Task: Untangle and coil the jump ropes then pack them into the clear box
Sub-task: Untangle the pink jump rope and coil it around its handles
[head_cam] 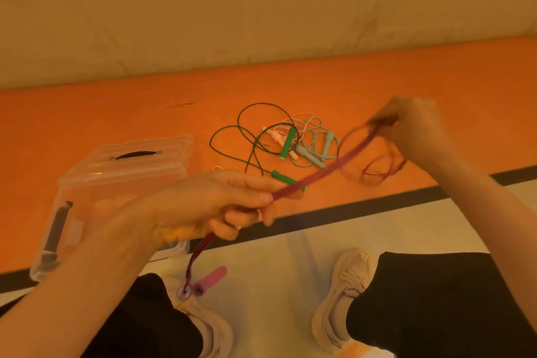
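A dark red jump rope stretches between my hands, blurred by motion. My left hand grips its strands in curled fingers; the pink handles dangle below it. My right hand pinches the far end up high, and loose red loops hang under it. On the orange floor lies a tangle: a green rope with green handles, a pale pink rope and a light teal rope. The clear box, lid on, stands at the left behind my left forearm.
A black stripe divides the orange floor from the pale floor where my shoes and dark trouser legs are. A beige wall rises behind the orange strip. A dark object shows through the box's near side.
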Demonstrator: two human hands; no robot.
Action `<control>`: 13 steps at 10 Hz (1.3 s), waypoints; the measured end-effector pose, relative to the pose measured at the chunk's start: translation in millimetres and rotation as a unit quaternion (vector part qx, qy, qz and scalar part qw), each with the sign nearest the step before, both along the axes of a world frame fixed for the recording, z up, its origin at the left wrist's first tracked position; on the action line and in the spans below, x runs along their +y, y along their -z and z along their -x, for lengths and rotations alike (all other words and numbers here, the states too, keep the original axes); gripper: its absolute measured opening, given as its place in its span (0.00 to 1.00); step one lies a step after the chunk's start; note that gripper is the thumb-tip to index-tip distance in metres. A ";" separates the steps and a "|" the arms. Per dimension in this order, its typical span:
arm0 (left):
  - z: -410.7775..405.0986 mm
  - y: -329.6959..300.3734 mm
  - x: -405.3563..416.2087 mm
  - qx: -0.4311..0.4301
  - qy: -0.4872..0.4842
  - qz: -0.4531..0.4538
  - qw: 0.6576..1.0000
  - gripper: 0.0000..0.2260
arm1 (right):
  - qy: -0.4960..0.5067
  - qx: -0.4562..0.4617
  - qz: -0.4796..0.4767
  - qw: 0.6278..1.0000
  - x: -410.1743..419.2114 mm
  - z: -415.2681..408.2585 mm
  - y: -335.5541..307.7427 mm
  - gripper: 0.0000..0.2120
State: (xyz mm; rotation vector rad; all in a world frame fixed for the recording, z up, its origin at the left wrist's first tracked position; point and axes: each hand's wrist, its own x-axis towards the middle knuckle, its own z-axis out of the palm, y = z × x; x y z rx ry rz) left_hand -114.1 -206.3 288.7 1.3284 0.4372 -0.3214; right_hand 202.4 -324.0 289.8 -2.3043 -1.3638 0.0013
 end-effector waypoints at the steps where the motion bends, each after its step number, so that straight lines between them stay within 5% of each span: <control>1: -1.7 -4.6 -16.0 0.023 0.114 -0.027 0.993 0.15 | -0.035 -0.005 0.018 0.999 -2.2 5.5 6.3 0.07; 4: -5.2 54.3 -37.5 0.042 0.282 0.085 0.955 0.22 | -0.155 0.023 -0.023 0.987 -10.4 47.0 3.6 0.12; 5: -6.8 71.9 -44.6 0.015 0.238 0.219 0.946 0.41 | -0.209 0.033 -0.029 0.977 -13.2 69.8 0.9 0.09; 6: -16.0 66.0 -47.2 -0.027 0.083 0.302 0.949 0.45 | -0.245 -0.018 -0.009 0.969 -19.5 102.4 1.0 0.09; 7: -30.1 50.0 -40.3 -0.032 -0.106 0.364 0.925 0.38 | -0.300 -0.109 0.039 0.947 -24.9 134.4 8.5 0.11; 8: -40.1 38.5 -40.1 -0.008 -0.202 0.296 0.934 0.23 | -0.352 -0.144 0.079 0.922 -29.6 149.2 13.5 0.12; 9: -43.6 40.0 -51.9 0.021 -0.261 0.240 0.935 0.11 | -0.395 -0.100 0.139 0.903 -33.3 147.6 7.5 0.12; 10: -43.1 47.3 -58.5 0.037 -0.282 0.214 0.935 0.10 | -0.366 0.153 0.152 0.905 -33.3 134.4 -12.0 0.09; 11: -41.0 44.3 -55.0 0.034 -0.282 0.198 0.938 0.10 | -0.169 0.267 0.058 0.947 -25.2 104.2 -10.3 0.11; 12: -37.2 33.0 -49.1 -0.028 -0.244 0.219 0.944 0.09 | -0.094 0.228 0.188 0.951 -12.8 83.3 15.0 0.20; 13: -31.8 25.1 -43.3 -0.095 -0.193 0.246 0.945 0.08 | -0.148 0.301 0.316 0.888 -1.1 80.1 44.2 0.30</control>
